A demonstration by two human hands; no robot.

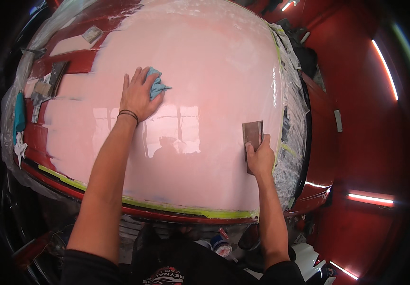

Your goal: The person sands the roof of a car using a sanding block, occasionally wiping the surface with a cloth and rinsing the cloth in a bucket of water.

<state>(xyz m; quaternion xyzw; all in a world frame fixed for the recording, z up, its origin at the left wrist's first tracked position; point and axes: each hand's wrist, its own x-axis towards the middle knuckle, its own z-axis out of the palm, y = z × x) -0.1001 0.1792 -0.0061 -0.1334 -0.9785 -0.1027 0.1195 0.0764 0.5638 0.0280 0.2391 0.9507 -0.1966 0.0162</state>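
Note:
A large car panel, probably a roof, lies before me, red at its left side and mostly covered in a glossy pale pink coat that looks wet. My left hand rests on its upper middle, thumb and fingers around a crumpled light blue cloth. Toward the panel's right side, my right hand grips a brown sanding block by its right edge, with the thumb on top. The block's underside is hidden. Window reflections shine on the pink surface between my hands.
Yellow-green masking tape runs along the near edge. Plastic sheeting covers the right side. At the left lie a grey pad, a tan block, a dark strip-like tool and a teal object. Red bodywork stands beyond the sheeting.

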